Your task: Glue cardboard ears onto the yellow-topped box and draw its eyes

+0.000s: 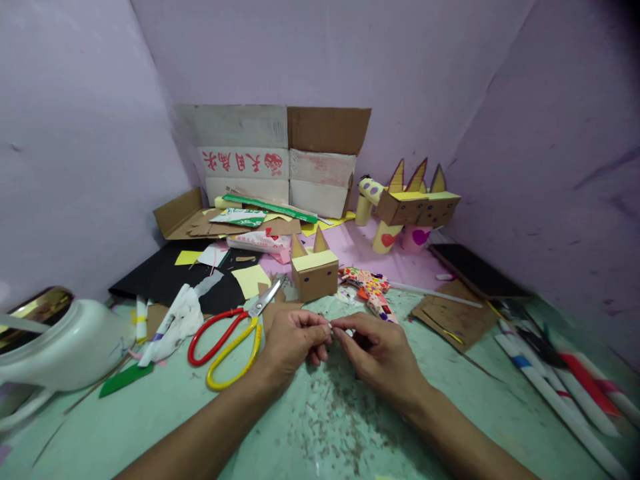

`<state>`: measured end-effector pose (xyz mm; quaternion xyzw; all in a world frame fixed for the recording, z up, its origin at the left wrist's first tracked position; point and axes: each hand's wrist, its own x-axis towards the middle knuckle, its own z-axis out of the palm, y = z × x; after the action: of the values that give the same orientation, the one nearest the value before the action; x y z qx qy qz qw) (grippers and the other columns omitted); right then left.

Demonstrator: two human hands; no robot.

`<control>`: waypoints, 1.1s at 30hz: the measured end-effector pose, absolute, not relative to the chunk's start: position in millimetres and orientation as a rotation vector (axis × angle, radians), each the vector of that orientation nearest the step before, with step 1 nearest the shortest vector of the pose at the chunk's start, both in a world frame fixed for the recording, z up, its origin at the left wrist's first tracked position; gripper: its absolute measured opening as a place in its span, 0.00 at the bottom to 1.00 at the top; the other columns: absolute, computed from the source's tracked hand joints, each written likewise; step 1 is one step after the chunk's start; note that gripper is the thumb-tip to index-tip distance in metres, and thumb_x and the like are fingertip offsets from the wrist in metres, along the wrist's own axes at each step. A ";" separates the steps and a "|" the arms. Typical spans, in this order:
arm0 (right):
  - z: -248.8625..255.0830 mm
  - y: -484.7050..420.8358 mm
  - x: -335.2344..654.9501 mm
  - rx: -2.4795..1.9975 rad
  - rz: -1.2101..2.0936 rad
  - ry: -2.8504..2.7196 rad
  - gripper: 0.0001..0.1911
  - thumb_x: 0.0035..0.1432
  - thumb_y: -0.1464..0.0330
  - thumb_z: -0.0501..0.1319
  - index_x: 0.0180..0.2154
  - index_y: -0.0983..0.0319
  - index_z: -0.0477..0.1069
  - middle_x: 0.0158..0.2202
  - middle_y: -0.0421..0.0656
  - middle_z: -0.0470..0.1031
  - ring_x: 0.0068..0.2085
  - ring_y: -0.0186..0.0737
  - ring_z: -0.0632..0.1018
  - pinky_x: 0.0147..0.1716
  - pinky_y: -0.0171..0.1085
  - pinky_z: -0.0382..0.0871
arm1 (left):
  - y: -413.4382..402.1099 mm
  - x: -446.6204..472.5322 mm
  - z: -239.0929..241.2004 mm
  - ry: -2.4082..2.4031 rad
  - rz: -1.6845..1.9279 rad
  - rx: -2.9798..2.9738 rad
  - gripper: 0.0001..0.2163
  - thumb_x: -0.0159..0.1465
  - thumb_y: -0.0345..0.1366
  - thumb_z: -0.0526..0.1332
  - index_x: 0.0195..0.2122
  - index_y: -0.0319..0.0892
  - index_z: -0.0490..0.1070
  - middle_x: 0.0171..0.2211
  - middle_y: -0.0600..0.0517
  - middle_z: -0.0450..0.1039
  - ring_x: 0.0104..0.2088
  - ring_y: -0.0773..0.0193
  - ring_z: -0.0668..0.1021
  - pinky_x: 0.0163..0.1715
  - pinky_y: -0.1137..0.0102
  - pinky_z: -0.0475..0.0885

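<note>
My left hand and my right hand meet fingertip to fingertip low over the green table. Both are pinched on a tiny thing between them that is too small to make out. Just behind my hands stands a small cardboard box with a yellow top and two pointed ears. Red-and-yellow scissors lie on the table to the left of my left hand. A patterned paper scrap lies behind my right hand.
A large open carton stands against the back wall. A cardboard animal figure stands at the back right. White paper rolls lie at the right; a white jug-like vessel sits at the left. Black paper and cardboard scraps cover the middle.
</note>
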<state>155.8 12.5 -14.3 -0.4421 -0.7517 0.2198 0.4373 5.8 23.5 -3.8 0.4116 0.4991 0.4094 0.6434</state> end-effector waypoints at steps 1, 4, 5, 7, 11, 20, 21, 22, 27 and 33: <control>-14.1 12.3 156.0 -1.102 0.546 -1.871 0.09 0.55 0.73 0.59 0.35 0.61 0.77 0.28 0.42 0.79 0.23 0.34 0.75 0.23 0.32 0.67 | 23.5 5.6 -3.7 1.135 0.931 0.941 0.09 0.43 0.37 0.65 0.18 0.36 0.70 0.11 0.55 0.67 0.10 0.73 0.66 0.10 0.79 0.60; -13.3 11.2 156.6 -1.098 0.544 -1.874 0.09 0.55 0.73 0.58 0.35 0.61 0.77 0.28 0.43 0.78 0.24 0.34 0.75 0.23 0.32 0.67 | 23.2 5.3 -3.4 1.132 0.929 0.948 0.08 0.43 0.37 0.65 0.18 0.36 0.70 0.10 0.55 0.67 0.10 0.73 0.66 0.10 0.78 0.60; -13.0 10.9 156.8 -1.095 0.545 -1.873 0.09 0.55 0.73 0.58 0.35 0.61 0.77 0.28 0.43 0.79 0.24 0.34 0.75 0.23 0.32 0.67 | 23.1 5.2 -3.3 1.132 0.928 0.950 0.08 0.43 0.37 0.65 0.18 0.36 0.70 0.10 0.55 0.67 0.10 0.73 0.66 0.10 0.78 0.59; -12.4 10.5 157.1 -1.091 0.543 -1.869 0.09 0.55 0.73 0.58 0.35 0.61 0.77 0.28 0.43 0.79 0.23 0.34 0.75 0.23 0.32 0.67 | 23.0 5.2 -3.2 1.132 0.922 0.954 0.08 0.43 0.37 0.65 0.18 0.36 0.70 0.10 0.54 0.67 0.10 0.72 0.66 0.10 0.78 0.59; -10.9 10.8 156.2 -1.083 0.533 -1.865 0.09 0.54 0.73 0.59 0.35 0.61 0.78 0.27 0.43 0.79 0.23 0.34 0.75 0.22 0.31 0.67 | 23.6 5.4 -3.5 1.130 0.907 0.953 0.08 0.43 0.37 0.64 0.19 0.36 0.70 0.10 0.54 0.67 0.10 0.73 0.66 0.10 0.79 0.59; -12.3 10.6 155.4 -1.142 0.561 -1.811 0.08 0.53 0.72 0.60 0.30 0.63 0.78 0.23 0.42 0.78 0.19 0.32 0.73 0.16 0.29 0.62 | 21.2 8.1 -0.2 1.164 0.909 0.979 0.08 0.43 0.37 0.63 0.19 0.37 0.69 0.10 0.55 0.67 0.10 0.73 0.66 0.10 0.78 0.60; -12.6 10.9 155.5 -1.158 0.576 -1.803 0.08 0.53 0.71 0.60 0.30 0.63 0.79 0.22 0.42 0.78 0.18 0.32 0.72 0.15 0.29 0.62 | 20.9 8.0 0.3 1.169 0.908 0.984 0.07 0.43 0.37 0.63 0.19 0.38 0.69 0.10 0.55 0.66 0.10 0.73 0.65 0.10 0.78 0.60; -12.8 11.2 155.5 -1.172 0.590 -1.795 0.08 0.52 0.71 0.60 0.29 0.63 0.79 0.21 0.42 0.78 0.18 0.31 0.71 0.14 0.28 0.61 | 20.6 7.9 0.7 1.174 0.906 0.989 0.07 0.43 0.36 0.63 0.19 0.38 0.69 0.10 0.56 0.66 0.10 0.73 0.65 0.10 0.78 0.60; -12.7 12.2 155.2 -1.201 0.608 -1.777 0.08 0.51 0.71 0.60 0.29 0.63 0.79 0.19 0.41 0.76 0.16 0.31 0.69 0.14 0.29 0.59 | 20.1 7.9 0.0 1.203 0.901 1.025 0.06 0.44 0.35 0.63 0.20 0.38 0.70 0.09 0.56 0.66 0.10 0.72 0.66 0.11 0.77 0.61; -13.0 11.6 155.3 -1.189 0.556 -1.807 0.09 0.52 0.71 0.60 0.29 0.64 0.79 0.19 0.42 0.76 0.15 0.30 0.68 0.13 0.29 0.58 | 20.9 6.9 -3.4 1.260 0.911 1.114 0.04 0.45 0.34 0.62 0.20 0.38 0.71 0.09 0.57 0.65 0.11 0.72 0.66 0.12 0.77 0.60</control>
<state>155.3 11.6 -13.0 -0.4786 -0.7270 0.2238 0.4386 6.9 20.9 -3.4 0.4759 0.5381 0.3892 0.5766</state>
